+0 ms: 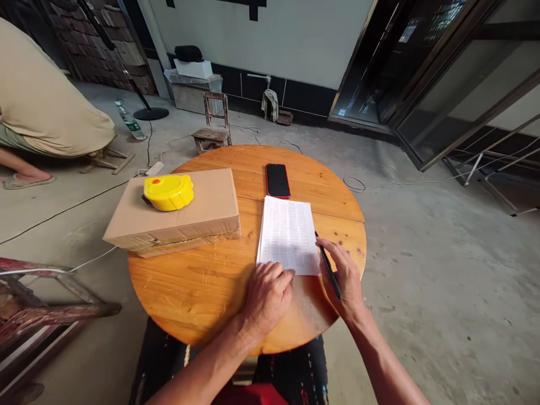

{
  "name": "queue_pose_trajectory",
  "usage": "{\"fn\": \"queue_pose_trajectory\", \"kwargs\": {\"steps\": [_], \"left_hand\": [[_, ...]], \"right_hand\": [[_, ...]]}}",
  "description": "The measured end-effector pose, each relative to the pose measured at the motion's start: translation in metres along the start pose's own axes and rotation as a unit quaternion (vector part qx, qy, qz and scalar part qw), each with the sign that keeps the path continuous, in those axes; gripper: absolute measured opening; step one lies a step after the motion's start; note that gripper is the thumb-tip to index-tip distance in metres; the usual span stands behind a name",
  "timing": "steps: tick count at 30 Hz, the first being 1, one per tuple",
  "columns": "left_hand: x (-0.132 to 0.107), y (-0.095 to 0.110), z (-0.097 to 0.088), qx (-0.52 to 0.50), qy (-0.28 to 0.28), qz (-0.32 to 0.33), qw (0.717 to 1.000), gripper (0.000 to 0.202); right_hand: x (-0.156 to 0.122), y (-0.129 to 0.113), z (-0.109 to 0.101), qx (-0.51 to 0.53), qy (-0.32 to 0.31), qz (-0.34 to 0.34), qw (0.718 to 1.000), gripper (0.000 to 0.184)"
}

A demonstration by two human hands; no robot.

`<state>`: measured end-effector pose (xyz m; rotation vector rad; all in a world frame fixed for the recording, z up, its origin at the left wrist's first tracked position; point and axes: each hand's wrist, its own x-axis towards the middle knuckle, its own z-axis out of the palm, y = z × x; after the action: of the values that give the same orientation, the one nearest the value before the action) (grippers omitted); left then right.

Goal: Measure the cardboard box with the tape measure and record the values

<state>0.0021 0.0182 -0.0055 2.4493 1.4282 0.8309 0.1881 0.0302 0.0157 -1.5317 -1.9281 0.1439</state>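
Printed sheets of paper [287,233], covered in rows of small characters, lie on the round wooden table [189,292]. My left hand [272,289] rests on their lower edge with its fingers curled and close together, pressing the paper against the table. To the right, my right hand [343,275] is closed around a black pen [329,267]. The pen's upper end points toward my wrist, and its front end is beside the paper's right edge. Just beyond the sheets lies a phone [277,180] with a dark screen and a red case.
A cardboard box [206,197] on the table's left carries a yellow tape measure [169,192]. Past the table stand a small wooden chair [214,124] and a plastic bottle [130,120]. Another person [46,101] sits low at the far left. Cables cross the floor.
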Motion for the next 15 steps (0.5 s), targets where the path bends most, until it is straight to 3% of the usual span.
{"fn": "queue_pose_trajectory", "kwargs": {"steps": [3, 5, 10, 15], "left_hand": [[-0.001, 0.001, -0.001, 0.001, 0.002, -0.002, 1.0, 0.023], [-0.001, 0.001, -0.002, -0.001, 0.001, -0.005, 1.0, 0.022], [-0.002, 0.003, -0.004, -0.002, -0.003, -0.013, 1.0, 0.02], [-0.003, 0.003, -0.005, 0.002, 0.006, -0.005, 1.0, 0.021]], "right_hand": [[0.01, 0.002, 0.001, -0.083, -0.098, -0.061, 0.99, 0.041], [0.012, 0.005, 0.007, -0.119, -0.117, -0.062, 0.984, 0.044], [0.004, 0.02, 0.018, -0.091, -0.085, -0.034, 0.992, 0.052], [-0.001, 0.03, 0.02, -0.052, -0.048, -0.006, 0.997, 0.041]]}}
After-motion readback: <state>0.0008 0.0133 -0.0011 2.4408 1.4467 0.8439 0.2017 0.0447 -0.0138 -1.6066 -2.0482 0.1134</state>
